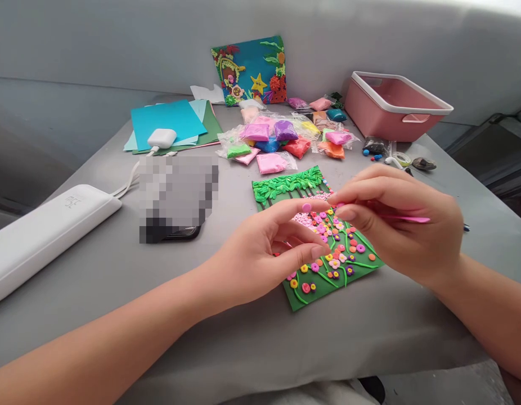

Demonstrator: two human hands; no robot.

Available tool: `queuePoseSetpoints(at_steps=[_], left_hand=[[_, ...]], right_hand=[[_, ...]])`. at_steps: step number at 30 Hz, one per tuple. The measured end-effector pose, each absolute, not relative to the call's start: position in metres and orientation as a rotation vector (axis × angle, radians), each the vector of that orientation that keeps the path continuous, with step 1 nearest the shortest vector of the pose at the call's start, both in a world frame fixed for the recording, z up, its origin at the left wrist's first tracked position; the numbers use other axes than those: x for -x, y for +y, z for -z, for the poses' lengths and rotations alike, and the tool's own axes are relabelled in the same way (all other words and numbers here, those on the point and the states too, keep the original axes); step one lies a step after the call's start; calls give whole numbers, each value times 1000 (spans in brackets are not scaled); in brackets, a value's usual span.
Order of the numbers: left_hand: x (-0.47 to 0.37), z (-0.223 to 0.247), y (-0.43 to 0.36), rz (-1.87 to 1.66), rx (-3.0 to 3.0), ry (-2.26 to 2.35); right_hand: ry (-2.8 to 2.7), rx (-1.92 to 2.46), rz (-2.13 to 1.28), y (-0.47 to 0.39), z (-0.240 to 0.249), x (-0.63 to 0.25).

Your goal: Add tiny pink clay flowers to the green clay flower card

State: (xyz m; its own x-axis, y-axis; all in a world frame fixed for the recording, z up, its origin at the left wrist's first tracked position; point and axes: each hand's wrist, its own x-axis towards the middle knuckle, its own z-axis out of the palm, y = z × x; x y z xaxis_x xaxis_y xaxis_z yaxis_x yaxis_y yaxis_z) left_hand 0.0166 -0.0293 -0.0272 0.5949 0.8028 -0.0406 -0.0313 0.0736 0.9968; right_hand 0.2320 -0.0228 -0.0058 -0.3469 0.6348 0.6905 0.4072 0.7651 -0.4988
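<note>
A green card (319, 293) with clay flowers, stems and a leafy green top lies on the grey table. Above its left part is my left hand (260, 253), fingers apart, with a small flat pink clay disc (306, 208) resting on the index finger. My right hand (399, 225) is over the card's right side, its fingers closed around a thin pink tool (406, 218). A bit of pink clay shows between its thumb and index fingertips, close to the left index fingertip. Both hands hide parts of the card.
Bagged coloured clay (286, 130) lies behind the card, before an underwater clay picture (256, 70). A pink basket (389, 115) stands back right. Coloured sheets (167, 121), a blurred phone (180, 232) and a white power bank (45, 236) are left.
</note>
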Motion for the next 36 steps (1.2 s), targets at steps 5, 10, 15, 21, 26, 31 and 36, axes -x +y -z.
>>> queuePoseSetpoints(at_steps=[5,10,15,21,26,31,36], left_hand=[[-16,29,-29,-714,-1360,733],[-16,30,-29,-733,-1360,697],[-16,27,-28,-715,-1368,731],[-16,28,-29,-717,-1365,729],[-16,28,-29,-723,-1378,715],[-17,26,-30,-721,-1475,752],[-18,25,-30,-713,-1577,768]], right_hand=[[-1991,777,-333,-23,5,-232],[-2008,765,-346,-24,4,-231],[-1961,797,-407,-23,4,-233],[-1934,736,-547,-24,3,-233],[-1861,838,-629,-26,2,-232],[-1854,988,-568,-26,4,-230],[-2005,959,-497,-24,4,-229]])
